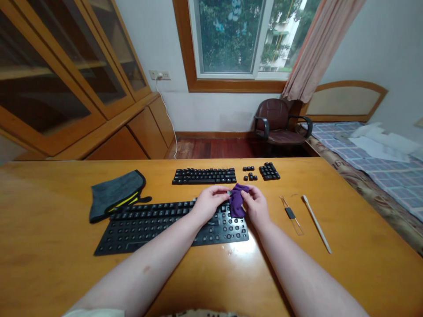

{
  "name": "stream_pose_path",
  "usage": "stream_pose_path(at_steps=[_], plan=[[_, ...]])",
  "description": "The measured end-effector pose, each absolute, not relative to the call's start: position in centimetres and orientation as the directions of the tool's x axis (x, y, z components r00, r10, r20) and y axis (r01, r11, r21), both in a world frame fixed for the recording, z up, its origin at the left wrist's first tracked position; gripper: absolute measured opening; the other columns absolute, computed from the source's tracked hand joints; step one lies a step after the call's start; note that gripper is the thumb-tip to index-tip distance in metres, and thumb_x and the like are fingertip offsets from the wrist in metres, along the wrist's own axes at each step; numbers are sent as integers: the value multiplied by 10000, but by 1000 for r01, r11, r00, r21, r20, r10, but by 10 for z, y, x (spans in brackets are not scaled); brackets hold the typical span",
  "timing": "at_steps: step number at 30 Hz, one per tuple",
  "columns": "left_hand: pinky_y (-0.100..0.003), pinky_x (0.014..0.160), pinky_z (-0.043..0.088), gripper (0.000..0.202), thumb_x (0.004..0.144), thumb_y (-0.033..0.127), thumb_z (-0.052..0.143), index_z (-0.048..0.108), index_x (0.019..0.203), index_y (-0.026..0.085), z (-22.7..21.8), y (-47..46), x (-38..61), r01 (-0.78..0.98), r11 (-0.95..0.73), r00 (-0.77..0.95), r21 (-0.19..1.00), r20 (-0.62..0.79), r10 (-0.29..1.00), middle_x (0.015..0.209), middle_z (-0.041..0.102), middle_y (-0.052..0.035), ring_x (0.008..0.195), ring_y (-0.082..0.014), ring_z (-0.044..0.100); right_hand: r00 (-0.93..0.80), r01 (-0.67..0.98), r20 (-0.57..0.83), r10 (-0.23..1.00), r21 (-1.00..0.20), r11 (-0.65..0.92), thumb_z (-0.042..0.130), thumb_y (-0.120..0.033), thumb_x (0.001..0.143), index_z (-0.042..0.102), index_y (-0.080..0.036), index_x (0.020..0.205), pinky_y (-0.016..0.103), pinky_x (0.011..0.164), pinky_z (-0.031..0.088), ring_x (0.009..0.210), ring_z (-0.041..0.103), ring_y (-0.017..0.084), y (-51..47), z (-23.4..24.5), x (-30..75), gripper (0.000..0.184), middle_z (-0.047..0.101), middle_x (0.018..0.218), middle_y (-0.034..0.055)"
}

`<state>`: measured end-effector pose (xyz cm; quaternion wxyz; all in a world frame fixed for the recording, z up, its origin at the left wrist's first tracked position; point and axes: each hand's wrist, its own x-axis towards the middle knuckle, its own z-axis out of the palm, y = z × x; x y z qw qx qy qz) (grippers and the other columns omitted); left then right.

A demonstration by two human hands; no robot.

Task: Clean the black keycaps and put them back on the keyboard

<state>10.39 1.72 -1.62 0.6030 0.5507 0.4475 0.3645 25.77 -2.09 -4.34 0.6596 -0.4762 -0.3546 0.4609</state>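
1. Desk (pixel 357 281): spans the foreground; supports the parts listed below.
2. Black keyboard (pixel 148 229): lies flat on the desk, partly hidden by the left forearm (pixel 158 259); capped along the far rows at left, largely stripped of caps nearer and at right.
3. Gray cloth (pixel 114 193): lies folded at the keyboard's far left corner; shows black edging and a yellow strip.
4. Left hand (pixel 207 203): pinches a small item (pixel 229 193) between thumb and forefinger, above the keyboard.
5. Right hand (pixel 258 207): pinches the purple cloth (pixel 236 202) between thumb and fingers.
6. Loose black keycaps (pixel 204 176): sit beyond the keyboard in 1 long block, 2 small clusters and 1 compact block at far right.
7. Purple cloth: hangs bunched between the 2 hands, over the keyboard's right end.
8. Pale, slender brush (pixel 316 224): lies slantwise, well right of the right hand.
9. Wire tool (pixel 290 213): lies between right hand and brush; bears a dark middle grip.
10. Small item: meets the purple cloth's left edge; too small to identify.
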Motion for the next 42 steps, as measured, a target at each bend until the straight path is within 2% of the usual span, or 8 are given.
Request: stream_pose_path(at_steps=[4, 8, 16, 19, 27, 33, 39, 42], plan=[[-341, 838, 489, 259, 622, 232, 713, 661, 857, 135, -19, 19, 100, -9, 133, 293, 991, -125, 948, 885, 701, -63, 833, -179, 644, 261, -202, 93, 961, -968, 149, 659, -320, 688, 650, -191, 889, 370, 810, 464, 833, 617, 202, -26, -43, 256, 239, 685, 900, 62], [-333, 843, 486, 242, 625, 208, 705, 666, 853, 137, -18, 20, 99, -44, 158, 347, 987, -133, 928, 871, 705, -54, 814, -169, 645, 176, -74, 195, 965, -975, 211, 666, -267, 686, 687, -210, 903, 404, 883, 432, 921, 597, 225, -29, -38, 256, 225, 672, 965, 69], [-312, 808, 494, 133, 652, 149, 672, 668, 784, 127, -12, 17, 101, 63, 90, 356, 994, -107, 928, 808, 704, -45, 790, -166, 645, 163, 94, 264, 951, -963, 251, 707, -211, 650, 708, -264, 908, 380, 852, 450, 889, 596, 206, -31, -41, 257, 264, 662, 919, 47], [-311, 810, 493, 120, 655, 143, 667, 673, 774, 134, -13, 16, 101, 67, 67, 370, 996, -87, 925, 811, 706, -43, 795, -168, 646, 173, 121, 267, 948, -961, 249, 714, -210, 645, 714, -268, 883, 370, 840, 454, 873, 598, 200, -32, -42, 257, 245, 669, 895, 43], [-313, 795, 499, 132, 632, 166, 680, 693, 760, 136, -17, 14, 101, 46, 54, 368, 998, -67, 927, 802, 714, -49, 772, -172, 648, 246, 147, 235, 940, -968, 203, 692, -244, 673, 715, -218, 721, 333, 757, 482, 760, 615, 181, -33, -40, 255, 59, 681, 769, 41], [-310, 786, 498, 156, 637, 195, 683, 704, 782, 142, -18, 14, 101, 49, 55, 363, 997, -69, 929, 813, 714, -55, 774, -177, 649, 238, 175, 286, 928, -953, 249, 647, -250, 725, 704, -224, 749, 320, 753, 486, 774, 610, 173, -34, -40, 255, 67, 668, 789, 36], [-322, 805, 494, 147, 650, 199, 675, 710, 782, 145, -15, 13, 100, 77, 5, 354, 997, -32, 935, 812, 716, -59, 788, -186, 650, 142, 220, 340, 929, -926, 306, 659, -238, 721, 709, -250, 839, 336, 809, 472, 849, 608, 183, -35, -36, 254, 129, 674, 872, 40], [-325, 804, 496, 142, 648, 190, 673, 712, 777, 144, -14, 12, 100, 75, 4, 354, 997, -31, 935, 810, 718, -61, 785, -187, 652, 159, 244, 369, 916, -913, 326, 652, -225, 726, 711, -251, 804, 322, 783, 479, 809, 612, 175, -36, -36, 253, 101, 678, 828, 32]])
